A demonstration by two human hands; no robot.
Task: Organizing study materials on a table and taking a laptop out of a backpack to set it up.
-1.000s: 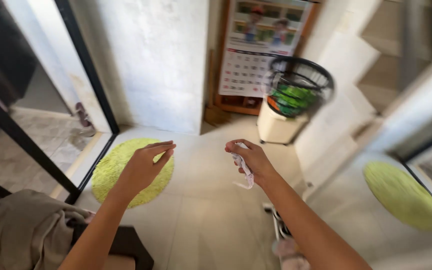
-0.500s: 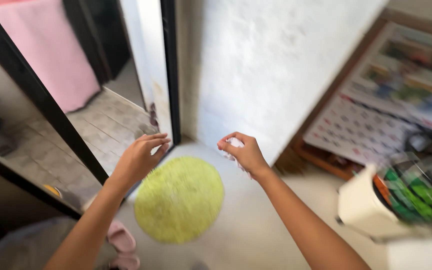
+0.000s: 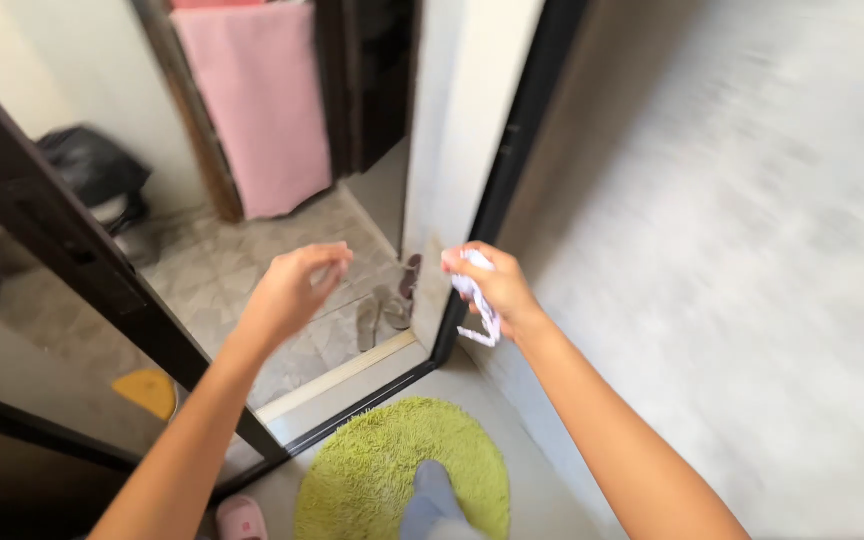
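Right hand (image 3: 492, 290) clenches a crumpled white wrapper (image 3: 479, 305); left hand (image 3: 292, 290) hangs loose, empty — green shaggy mat (image 3: 372, 470) below, tiled doorway (image 3: 242, 270) beyond.

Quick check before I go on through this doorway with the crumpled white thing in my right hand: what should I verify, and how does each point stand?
1. Right hand grips the crumpled white piece: ok, fingers closed on it, an end hanging below.
2. Left hand free: ok, loosely curled, holding nothing visible.
3. Doorway open: ok, the tiled floor shows between the dark door frame and the dark post at left.
4. Footing: ok, a foot stands on the green mat.
5. Path past the threshold: not ok, sandals lie just inside.
6. What the white piece is, paper or cloth: cannot tell.
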